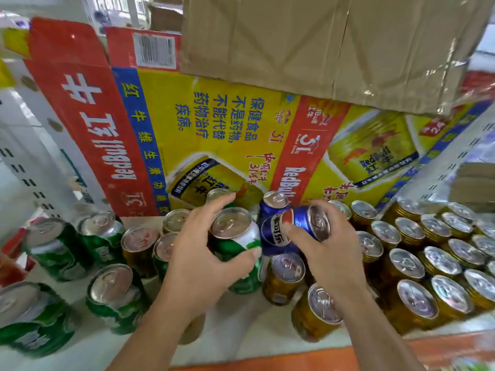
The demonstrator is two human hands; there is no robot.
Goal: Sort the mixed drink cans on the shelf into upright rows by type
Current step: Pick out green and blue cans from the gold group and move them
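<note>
My left hand [203, 261] grips an upright green and white can [235, 236] in the middle of the shelf. My right hand [321, 253] holds a blue cola can [300, 223] tilted on its side, its top turned to the right. Another blue can [274, 203] stands upright just behind it. Several green cans [112, 293] stand loosely on the left. Gold cans [434, 263] stand in upright rows on the right, and a few more gold cans [285, 277] sit mixed in the middle beneath my hands.
A flattened red and yellow Red Bull carton [187, 124] leans against the back of the shelf. A brown cardboard box [321, 44] hangs above it. The white shelf floor [80, 349] shows at the front left, with an orange edge strip [294, 357] along the front.
</note>
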